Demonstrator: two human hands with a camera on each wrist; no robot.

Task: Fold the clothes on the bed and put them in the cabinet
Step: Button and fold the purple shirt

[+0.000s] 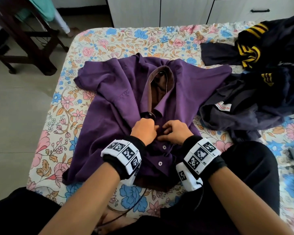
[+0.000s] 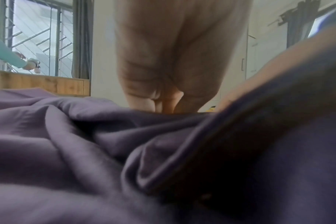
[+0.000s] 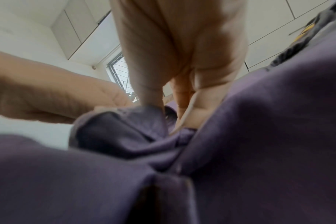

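Both sets of fingers are curled tight and pinching the button placket of the crumpled purple button-up shirt (image 1: 119, 102). The left hand (image 1: 143, 130) is bunched almost into a fist on the fabric, and the right hand (image 1: 174, 131) sits just beside it, thumb and fingertips nipping the edge. Both wrists angle in from the bottom of the frame. The shirt lies spread mid-frame on the floral-print bedsheet (image 1: 109, 41), with the white cabinet (image 1: 136, 11) along the top edge.

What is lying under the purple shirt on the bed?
The purple shirt lies on the floral bedsheet, which shows all around it. Whether anything else sits beneath is covered by the cloth.
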